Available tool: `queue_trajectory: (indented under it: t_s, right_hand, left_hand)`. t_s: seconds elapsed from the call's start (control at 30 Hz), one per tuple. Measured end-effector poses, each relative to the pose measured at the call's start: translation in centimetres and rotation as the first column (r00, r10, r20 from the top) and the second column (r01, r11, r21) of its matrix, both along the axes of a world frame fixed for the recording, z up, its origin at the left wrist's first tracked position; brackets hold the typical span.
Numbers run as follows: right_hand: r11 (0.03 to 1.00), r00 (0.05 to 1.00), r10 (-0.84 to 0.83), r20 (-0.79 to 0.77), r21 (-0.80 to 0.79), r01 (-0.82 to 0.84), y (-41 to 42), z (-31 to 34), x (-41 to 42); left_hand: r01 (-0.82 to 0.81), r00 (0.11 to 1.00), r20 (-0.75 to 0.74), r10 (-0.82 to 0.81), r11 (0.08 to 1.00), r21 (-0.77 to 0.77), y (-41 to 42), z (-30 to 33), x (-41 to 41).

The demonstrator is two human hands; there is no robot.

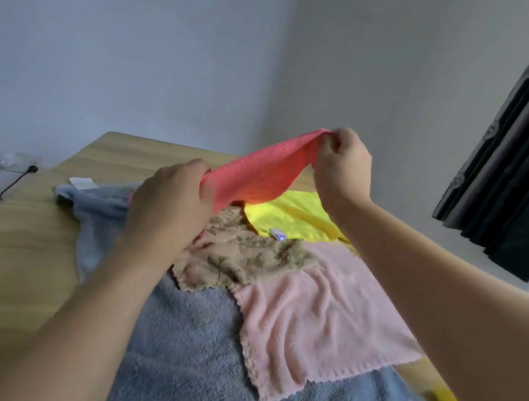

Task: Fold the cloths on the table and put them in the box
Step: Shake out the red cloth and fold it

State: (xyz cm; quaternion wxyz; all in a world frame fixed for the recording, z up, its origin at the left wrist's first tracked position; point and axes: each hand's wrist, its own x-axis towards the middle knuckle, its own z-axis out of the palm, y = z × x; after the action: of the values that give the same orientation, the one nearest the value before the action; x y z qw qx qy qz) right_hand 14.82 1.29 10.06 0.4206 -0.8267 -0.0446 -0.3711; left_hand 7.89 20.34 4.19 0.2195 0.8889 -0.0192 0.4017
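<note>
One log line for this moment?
step: unfolding coral cloth | left hand: grips near end | right hand: pinches far end | box: unseen

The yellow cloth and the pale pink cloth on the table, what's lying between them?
In the head view, a small white tag sits at the seam where the yellow cloth meets the pale pink cloth; the beige floral cloth borders both on the left.

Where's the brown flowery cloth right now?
In the head view, the brown floral cloth lies mid-table on the grey-blue towel, just below the left hand, with the pale pink cloth to its right and the yellow cloth behind.
</note>
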Motion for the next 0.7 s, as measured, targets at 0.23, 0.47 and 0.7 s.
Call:
queue_trajectory:
  t_s: [0.23,0.47,0.7]
  right_hand:
    - [0.996,0.999,-0.035,0.022,0.081,0.033,-8.3,6.2,-7.9]
    - [0.970,0.980,0.140,-0.144,0.218,-0.107,-13.4,12.1,-17.9]
    - [0.967,0.957,0.253,-0.142,0.058,-0.247,-16.4,16.0,-26.6]
  left_hand:
    - [0.551,0.807,0.006,-0.591,0.748,-0.371,-6.6,8.7,-8.5]
    - [0.677,0.576,0.005,-0.818,0.473,-0.564,-12.7,16.0,-15.4]
    - [0.682,0.548,0.000,-0.837,0.446,-0.579,-15.1,19.8,-21.5]
